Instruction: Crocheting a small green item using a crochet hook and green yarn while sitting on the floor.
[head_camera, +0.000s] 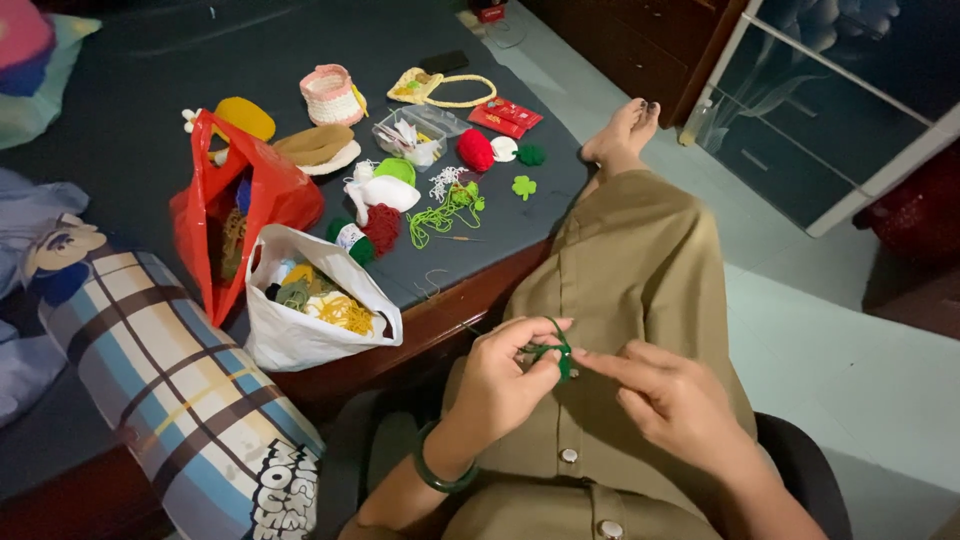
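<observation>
Over the lap of the olive dress, the left hand (500, 375) pinches a small green crochet piece (556, 357) between thumb and fingers, while the right hand (672, 400), fingers loosely extended and holding nothing I can make out, touches it from the right.

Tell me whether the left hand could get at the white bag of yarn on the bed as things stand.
Probably yes. The left hand is pinching a small green piece with the right hand, so it would have to let go first. The white bag sits open at the bed's near edge, with nothing between them.
</observation>
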